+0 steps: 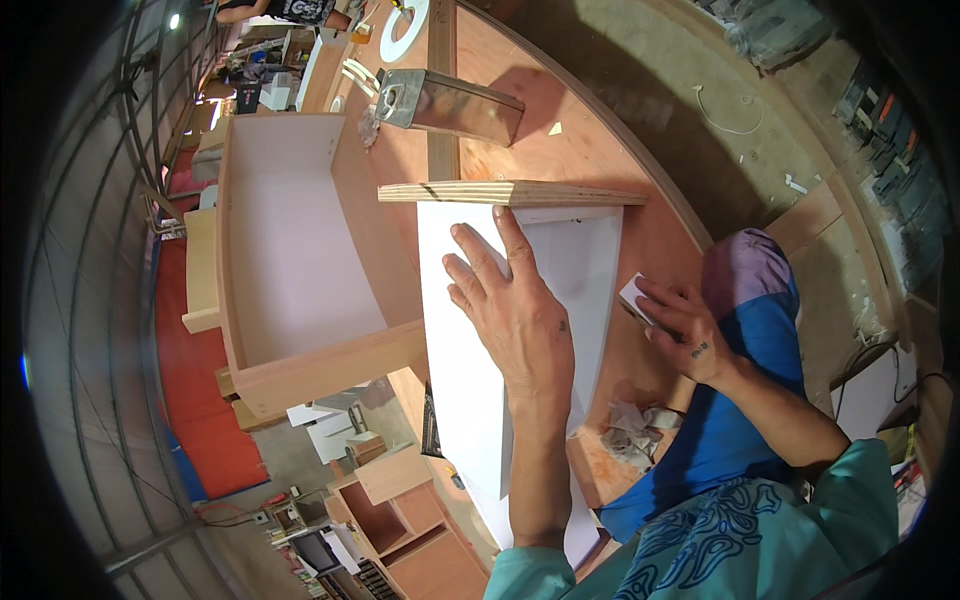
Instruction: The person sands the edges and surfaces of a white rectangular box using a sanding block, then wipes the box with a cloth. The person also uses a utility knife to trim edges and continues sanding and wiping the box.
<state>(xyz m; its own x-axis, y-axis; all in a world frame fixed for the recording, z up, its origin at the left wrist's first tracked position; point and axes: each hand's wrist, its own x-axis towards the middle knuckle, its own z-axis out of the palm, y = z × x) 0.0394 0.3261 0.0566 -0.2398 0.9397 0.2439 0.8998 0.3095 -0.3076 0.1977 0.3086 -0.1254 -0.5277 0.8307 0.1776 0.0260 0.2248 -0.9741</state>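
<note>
A white-faced drawer box point(455, 340) with a plywood-edged front panel point(510, 192) stands on the reddish wooden bench in front of me. My left hand point(520, 310) lies on its white side, fingers stretched out, the tips close under the layered plywood edge. To the right of the box, my right hand point(685, 325) is closed around a small flat white piece point(632, 294) with a dark edge. Its exact kind is partly hidden by the fingers. Crumpled whitish paper or cloth point(640, 430) lies on the bench beside my leg.
Left of the box is another open drawer point(290, 240) with a white bottom. Beyond the plywood panel is a rectangular metal can point(450, 105). A white ring-shaped roll point(404, 32) lies farther away. Another person point(290, 10) is at the far end. A wooden cabinet point(395, 520) stands below left.
</note>
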